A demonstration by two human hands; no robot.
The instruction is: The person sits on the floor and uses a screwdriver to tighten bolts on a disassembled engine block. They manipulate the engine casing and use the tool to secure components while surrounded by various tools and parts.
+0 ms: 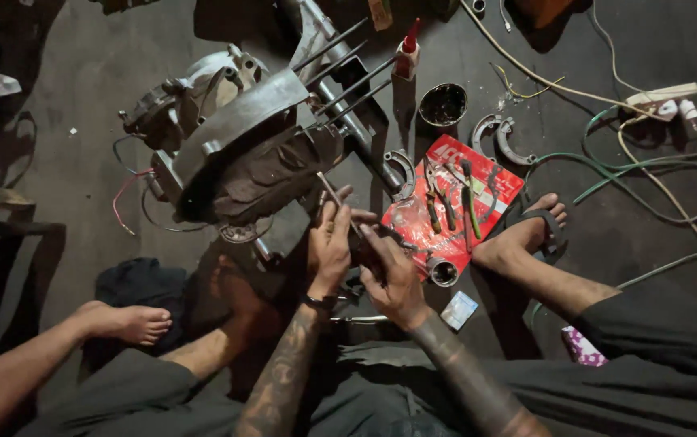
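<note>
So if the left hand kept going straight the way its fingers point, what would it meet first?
The left hand points up the frame, so it would likely meet the engine casing just ahead, near the thin rod by its fingertips. Depth is unclear.

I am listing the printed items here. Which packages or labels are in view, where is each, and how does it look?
Red flat package: on the floor right of the engine, under tools, white print.
Small pale blue packet: floor, near the right hand.
Squeeze bottle: top centre, white, red nozzle.

We see a flat red package (454, 214) with white lettering on the floor under small tools, and a small pale-blue packet (459, 310) just below it.
</note>
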